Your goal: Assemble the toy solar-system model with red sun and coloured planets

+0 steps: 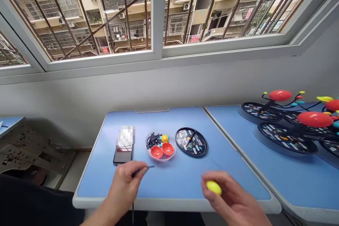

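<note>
My left hand (129, 177) pinches a thin dark rod (151, 166), whose tip sticks out to the right above the blue desk (174, 183). Between the thumb and fingers of my right hand (230, 194) is a small yellow ball (214, 187), held over the desk's front right part. Beyond my hands sits a clear round bowl (159, 159) with two red half-shells (167, 149), an orange-yellow ball (164, 138) and several black sticks (153, 141). To its right lies a round black printed base (192, 142) with a black arm across its top.
A phone (123, 155) lies left of the bowl. On the adjoining right desk stand several finished-looking planet models (280, 95) with red centres. A white wall (164, 88) and a barred window (156, 14) rise behind the desks.
</note>
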`<action>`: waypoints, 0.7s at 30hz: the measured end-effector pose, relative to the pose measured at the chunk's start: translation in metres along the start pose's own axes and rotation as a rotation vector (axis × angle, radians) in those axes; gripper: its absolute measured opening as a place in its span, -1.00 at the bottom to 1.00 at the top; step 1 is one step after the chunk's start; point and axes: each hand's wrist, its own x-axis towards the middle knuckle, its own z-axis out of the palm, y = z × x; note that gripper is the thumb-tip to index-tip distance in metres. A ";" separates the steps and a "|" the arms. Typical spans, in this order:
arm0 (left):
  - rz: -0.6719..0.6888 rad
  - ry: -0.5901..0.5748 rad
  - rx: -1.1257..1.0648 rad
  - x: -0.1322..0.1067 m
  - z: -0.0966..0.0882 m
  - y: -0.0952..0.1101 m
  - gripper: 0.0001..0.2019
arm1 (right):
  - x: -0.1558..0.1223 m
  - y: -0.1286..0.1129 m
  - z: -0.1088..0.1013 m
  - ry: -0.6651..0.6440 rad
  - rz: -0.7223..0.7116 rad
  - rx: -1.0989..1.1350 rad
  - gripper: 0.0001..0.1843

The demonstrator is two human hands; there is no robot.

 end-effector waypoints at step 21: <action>0.300 -0.321 0.470 0.151 0.045 -0.014 -0.73 | 0.133 0.018 0.054 -0.065 -0.481 -0.624 -0.94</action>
